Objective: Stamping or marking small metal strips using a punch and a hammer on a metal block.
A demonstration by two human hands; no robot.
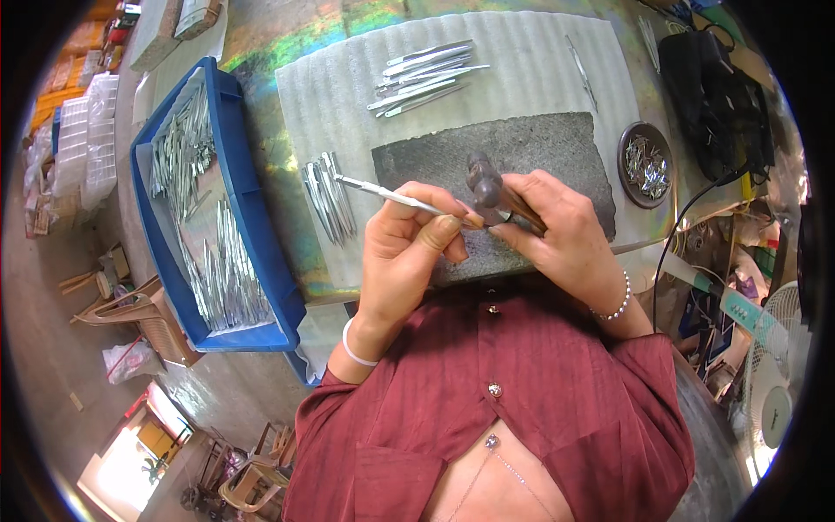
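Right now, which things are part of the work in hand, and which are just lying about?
In use:
left hand holding a thin silver metal tool
right hand gripping a small dark-headed hammer
dark grey stone slab

Lying about:
blue plastic tray of metal pieces
round dark dish of small metal bits
black bag
white fan

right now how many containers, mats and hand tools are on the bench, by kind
blue tray of metal pieces: 1
round dish of small metal bits: 1
white foam sheet: 1
dark grey pad: 1
hammer in the right hand: 1
thin metal tool in the left hand: 1
total: 6
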